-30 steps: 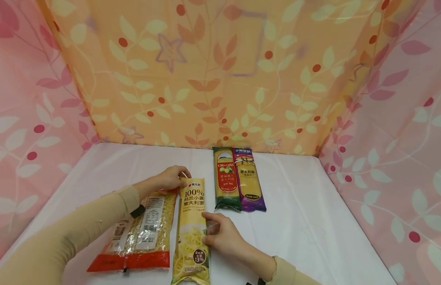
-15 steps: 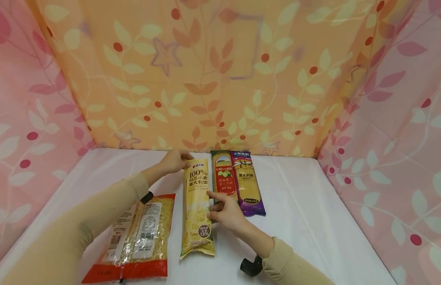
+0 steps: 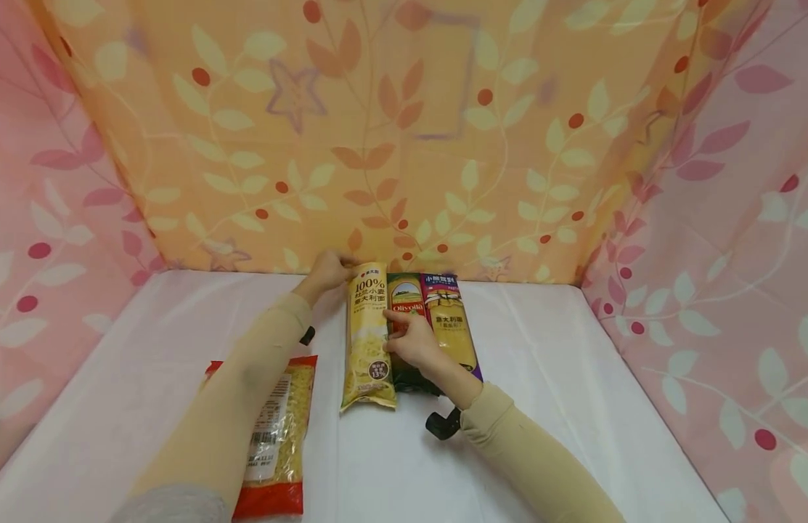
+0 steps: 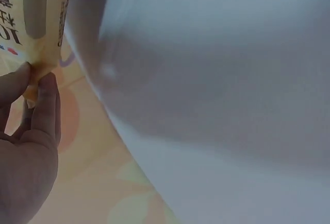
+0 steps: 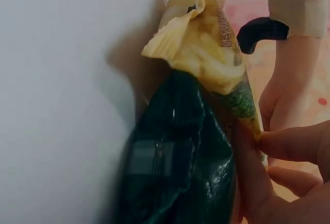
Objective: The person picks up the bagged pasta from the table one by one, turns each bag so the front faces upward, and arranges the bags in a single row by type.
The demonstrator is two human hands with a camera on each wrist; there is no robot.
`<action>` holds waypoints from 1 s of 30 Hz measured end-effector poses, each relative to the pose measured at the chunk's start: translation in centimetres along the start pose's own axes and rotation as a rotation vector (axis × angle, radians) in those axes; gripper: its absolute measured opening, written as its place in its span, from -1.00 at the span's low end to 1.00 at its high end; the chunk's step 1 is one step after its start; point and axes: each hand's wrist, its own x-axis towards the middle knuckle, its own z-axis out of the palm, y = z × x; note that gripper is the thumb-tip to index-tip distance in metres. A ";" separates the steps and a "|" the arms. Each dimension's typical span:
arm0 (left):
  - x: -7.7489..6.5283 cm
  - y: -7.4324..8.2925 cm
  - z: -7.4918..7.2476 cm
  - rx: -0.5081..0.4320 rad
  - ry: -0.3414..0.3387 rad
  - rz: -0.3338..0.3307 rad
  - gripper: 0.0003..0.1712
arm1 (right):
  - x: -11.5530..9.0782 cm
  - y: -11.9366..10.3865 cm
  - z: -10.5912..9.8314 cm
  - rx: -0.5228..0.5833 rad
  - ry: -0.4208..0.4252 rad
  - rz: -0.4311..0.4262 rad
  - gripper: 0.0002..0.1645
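Note:
A yellow packet of spaghetti point(image 3: 369, 341) lies between both hands, its printed face up in the head view. My left hand point(image 3: 329, 274) pinches its far end between thumb and fingers, as the left wrist view shows at the packet's corner point(image 4: 44, 38). From the right side, my right hand point(image 3: 417, 343) pinches the packet's edge, reaching over a green spaghetti packet point(image 3: 406, 289). In the right wrist view the green packet point(image 5: 180, 167) sits right beside the yellow one point(image 5: 206, 54). Beyond it lies a purple spaghetti packet point(image 3: 451, 323), partly hidden by my right hand.
A clear bag of pasta with red ends point(image 3: 289, 421) lies at the front left, partly covered by my left forearm. White cloth point(image 3: 541, 436) covers the table. A patterned orange curtain point(image 3: 443, 167) rises at the back, with pink curtains on both sides.
Both hands have carried the yellow packet away from the pasta bag, towards the back and slightly right, up beside the green packet. The other packets stay in place.

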 end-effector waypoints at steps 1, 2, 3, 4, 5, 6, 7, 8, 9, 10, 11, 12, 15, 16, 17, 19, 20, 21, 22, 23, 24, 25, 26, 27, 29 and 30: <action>0.2 -0.2 0.3 -0.008 0.004 -0.008 -0.62 | 0.3 0.0 0.0 -0.004 0.001 0.006 -0.15; 0.3 -0.4 0.6 0.000 0.001 -0.007 -0.60 | 0.5 0.1 0.1 -0.007 0.001 0.018 -0.15; 0.4 -0.5 0.8 0.006 -0.004 -0.013 -0.58 | 0.8 0.1 0.1 -0.011 0.000 0.026 -0.15; 0.5 -0.5 1.0 0.016 -0.008 -0.017 -0.56 | 1.0 0.2 0.1 -0.016 -0.002 0.030 -0.15; 0.6 -0.6 1.1 0.032 -0.018 -0.017 -0.53 | 1.2 0.2 0.0 -0.026 -0.004 0.032 -0.16; 0.6 -0.6 1.2 0.040 -0.030 -0.019 -0.50 | 1.4 0.3 0.0 -0.039 -0.008 0.032 -0.16; 0.6 -0.7 1.2 0.060 -0.044 -0.013 -0.47 | 1.6 0.4 0.0 -0.057 -0.012 0.027 -0.17; 0.6 -0.7 1.2 0.079 -0.059 -0.005 -0.45 | 1.8 0.5 0.0 -0.079 -0.018 0.022 -0.18; 0.6 -0.8 1.1 0.091 -0.075 -0.007 -0.43 | 1.9 0.5 -0.1 -0.104 -0.026 0.015 -0.19; 0.6 -0.8 0.9 0.104 -0.093 -0.004 -0.43 | 2.0 0.6 -0.1 -0.133 -0.032 0.008 -0.20; 0.6 -0.9 0.8 0.120 -0.111 0.002 -0.41 | 2.1 0.7 -0.1 -0.161 -0.035 0.001 -0.21; 0.7 -1.0 0.5 0.136 -0.128 0.010 -0.40 | 2.1 0.8 -0.1 -0.189 -0.035 -0.009 -0.22; 0.9 -1.4 0.1 0.160 -0.172 0.015 -0.35 | 2.3 1.1 -0.1 -0.269 -0.034 -0.051 -0.25; 1.0 -1.6 0.1 0.166 -0.183 0.013 -0.33 | 2.4 1.2 0.0 -0.294 -0.035 -0.065 -0.25; 1.1 -1.8 0.1 0.166 -0.192 0.004 -0.31 | 2.4 1.3 0.0 -0.319 -0.037 -0.083 -0.26; 1.2 -2.1 0.2 0.172 -0.211 -0.023 -0.29 | 2.2 1.6 0.2 -0.349 -0.053 -0.103 -0.27; 1.2 -2.3 0.3 0.177 -0.220 -0.034 -0.28 | 2.1 1.6 0.3 -0.360 -0.058 -0.108 -0.28; 1.2 -2.5 0.4 0.181 -0.228 -0.047 -0.28 | 2.0 1.7 0.4 -0.366 -0.065 -0.111 -0.29; 1.0 -2.4 0.4 0.185 -0.230 -0.056 -0.27 | 1.6 1.7 0.5 -0.371 -0.065 -0.113 -0.29; 0.8 -2.3 0.4 0.195 -0.232 -0.058 -0.27 | 1.3 1.6 0.5 -0.371 -0.066 -0.114 -0.30; 0.6 -2.2 0.3 0.207 -0.232 -0.057 -0.28 | 0.9 1.5 0.5 -0.363 -0.067 -0.109 -0.30; 0.4 -2.0 0.3 0.218 -0.232 -0.055 -0.28 | 0.6 1.4 0.5 -0.357 -0.064 -0.108 -0.30; 0.3 -1.9 0.2 0.230 -0.233 -0.047 -0.28 | 0.2 1.3 0.5 -0.347 -0.062 -0.104 -0.30; 0.1 -1.6 0.0 0.249 -0.233 -0.036 -0.27 | -0.1 1.2 0.4 -0.334 -0.061 -0.099 -0.30; -0.3 -1.2 -0.4 0.293 -0.233 -0.009 -0.25 | -0.9 0.9 0.1 -0.303 -0.057 -0.093 -0.30; -0.5 -0.9 -0.6 0.303 -0.231 0.008 -0.24 | -1.3 0.8 0.0 -0.284 -0.053 -0.091 -0.31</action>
